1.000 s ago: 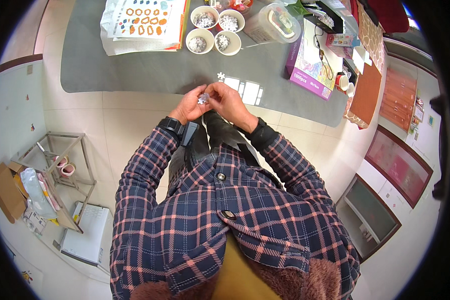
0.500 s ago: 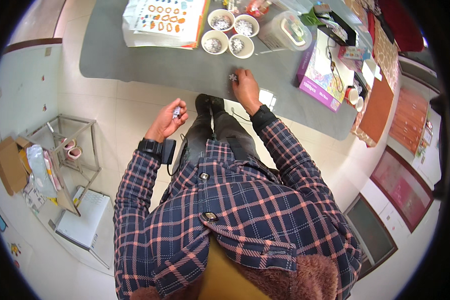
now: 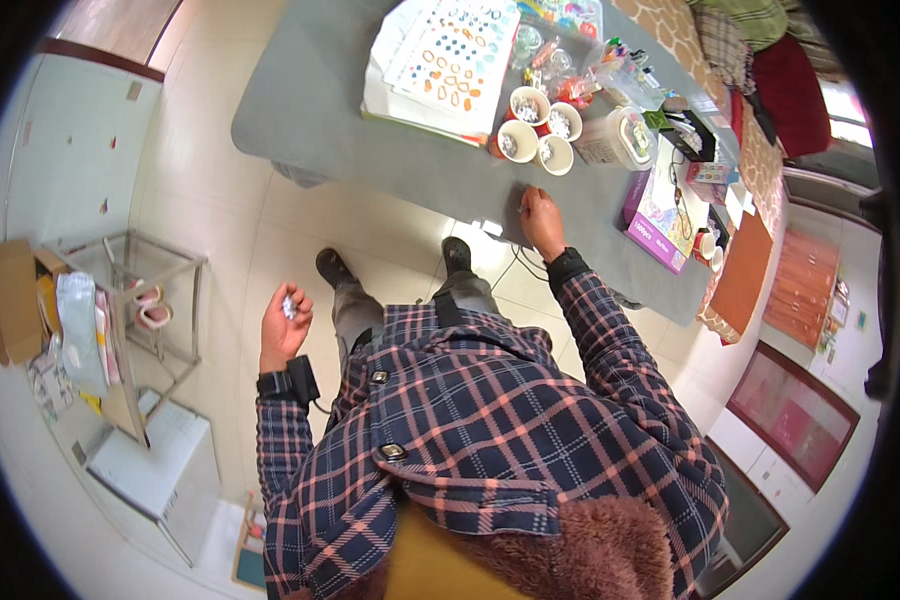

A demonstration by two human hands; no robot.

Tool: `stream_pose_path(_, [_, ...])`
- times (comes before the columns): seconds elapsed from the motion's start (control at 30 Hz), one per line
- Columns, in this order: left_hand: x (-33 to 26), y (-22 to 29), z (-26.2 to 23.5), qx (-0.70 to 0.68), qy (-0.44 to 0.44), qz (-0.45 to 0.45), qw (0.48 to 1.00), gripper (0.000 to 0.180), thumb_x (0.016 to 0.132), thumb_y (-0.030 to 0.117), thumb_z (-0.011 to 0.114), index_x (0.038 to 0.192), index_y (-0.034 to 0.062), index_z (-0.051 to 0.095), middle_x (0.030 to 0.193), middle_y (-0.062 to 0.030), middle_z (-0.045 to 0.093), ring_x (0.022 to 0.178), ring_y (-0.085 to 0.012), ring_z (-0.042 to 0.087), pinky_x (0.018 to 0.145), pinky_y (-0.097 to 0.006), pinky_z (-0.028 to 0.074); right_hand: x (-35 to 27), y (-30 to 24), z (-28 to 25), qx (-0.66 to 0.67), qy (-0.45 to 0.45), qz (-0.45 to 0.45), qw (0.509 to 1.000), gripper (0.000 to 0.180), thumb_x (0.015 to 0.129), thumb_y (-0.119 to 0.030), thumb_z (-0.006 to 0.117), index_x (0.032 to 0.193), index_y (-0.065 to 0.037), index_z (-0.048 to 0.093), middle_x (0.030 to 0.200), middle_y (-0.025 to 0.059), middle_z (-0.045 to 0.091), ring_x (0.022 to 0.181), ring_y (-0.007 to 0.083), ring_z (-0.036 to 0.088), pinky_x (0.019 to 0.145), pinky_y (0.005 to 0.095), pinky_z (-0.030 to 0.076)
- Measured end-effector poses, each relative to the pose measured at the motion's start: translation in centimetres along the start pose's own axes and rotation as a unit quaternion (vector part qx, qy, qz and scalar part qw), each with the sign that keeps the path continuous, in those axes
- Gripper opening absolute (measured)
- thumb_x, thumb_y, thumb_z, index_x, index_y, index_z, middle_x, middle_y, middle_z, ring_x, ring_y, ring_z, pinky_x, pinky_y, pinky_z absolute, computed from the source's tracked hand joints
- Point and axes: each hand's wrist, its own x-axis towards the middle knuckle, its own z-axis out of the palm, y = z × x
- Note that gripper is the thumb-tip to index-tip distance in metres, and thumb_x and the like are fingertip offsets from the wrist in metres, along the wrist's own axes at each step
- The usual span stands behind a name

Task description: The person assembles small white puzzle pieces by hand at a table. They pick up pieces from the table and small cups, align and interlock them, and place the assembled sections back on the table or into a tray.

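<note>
My left hand (image 3: 285, 318) is raised over the floor, away from the table, its fingers curled around several small whitish jigsaw pieces (image 3: 289, 306). At the near edge of the grey table, my right hand (image 3: 541, 220) rests with its fingers pinched together. A small jigsaw piece (image 3: 520, 209) shows only partly at its fingertips. Just beyond that hand stand several paper cups (image 3: 555, 156) grouped together, with whitish jigsaw pieces inside.
Printed sheets (image 3: 440, 70) lie in a stack left of the cups. To their right are a clear plastic tub (image 3: 615, 140), a purple puzzle box (image 3: 653, 235) and a black tray (image 3: 692, 138). A metal rack (image 3: 160, 290) stands on the floor at left.
My left hand has moved left and down, farther from the table. My right hand has shifted right along the table edge, its fingers closing over the piece. My view has turned and my feet have parted.
</note>
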Motion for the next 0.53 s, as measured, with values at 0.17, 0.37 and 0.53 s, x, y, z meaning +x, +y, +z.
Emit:
stream_pose_path(0.17, [-1.1,10.9,-6.8,-0.014,0.013,0.028,0.999,0.014,0.096,0.021,0.049,0.091,0.0082,0.053,0.072,-0.0008,0.044,0.062,-0.0133,0.038,0.046,-0.021,0.034,-1.0,-4.4,1.2,0.081,0.049,0.127,0.987,0.008,0.072,-0.002,0.057,0.079,-0.002,0.054,0.072,0.0167,0.059,0.067,0.0345,0.059,0.062,0.0398,0.048])
stream_pose_path(0.37, [-2.9,23.9,-8.1,0.029,0.008,0.046,0.999,0.021,0.096,0.017,0.048,0.112,0.0038,0.054,0.092,-0.0082,0.058,0.08,-0.0202,0.056,0.056,-0.023,0.05,-0.2,-19.0,4.1,0.471,0.04,0.237,0.849,0.006,0.085,-0.009,0.061,0.09,-0.005,0.06,0.072,-0.0021,0.058,0.061,0.0062,0.053,0.055,0.0206,0.043])
stream_pose_path(0.53, [0.9,32.8,-4.9,0.083,-0.105,0.016,0.991,0.034,0.095,0.017,0.049,0.126,0.0039,0.049,0.114,-0.0124,0.057,0.094,-0.0242,0.059,0.073,-0.028,0.056,3.3,-31.0,4.6,0.534,0.025,0.217,0.817,0.011,0.088,-0.012,0.063,0.094,-0.003,0.06,0.077,-0.0012,0.059,0.067,0.007,0.055,0.062,0.0203,0.045])
